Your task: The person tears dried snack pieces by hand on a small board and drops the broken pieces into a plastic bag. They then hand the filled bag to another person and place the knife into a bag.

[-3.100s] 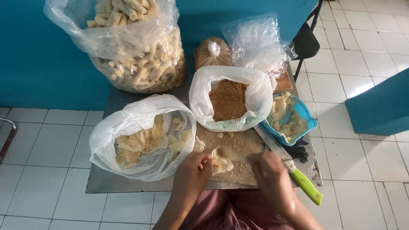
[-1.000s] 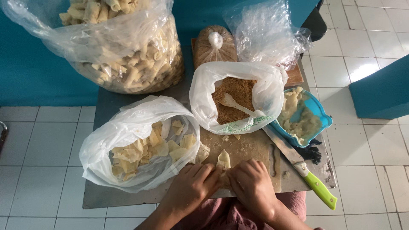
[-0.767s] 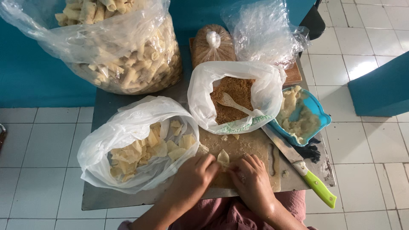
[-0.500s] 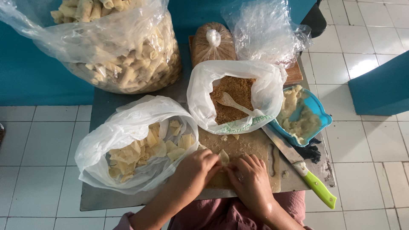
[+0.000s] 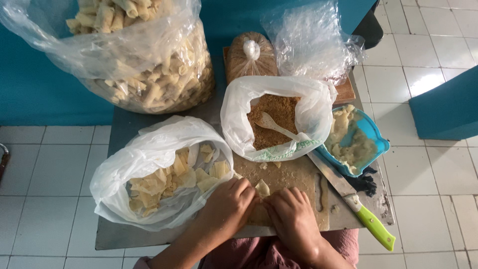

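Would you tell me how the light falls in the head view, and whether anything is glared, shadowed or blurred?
Head view: soft daylight, brightest on the right floor tiles; white glare on the clear bag and big roll bag; left hand and right hand sit in dimmer shade near the board; focus is fairly sharp, with straight tile lines bending slightly toward the edges.

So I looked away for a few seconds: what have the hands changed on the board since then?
The left hand and right hand have closed together around the pale wrapper piece on the cutting board, which lay open between them earlier. The knife, spoon and bags have not moved.
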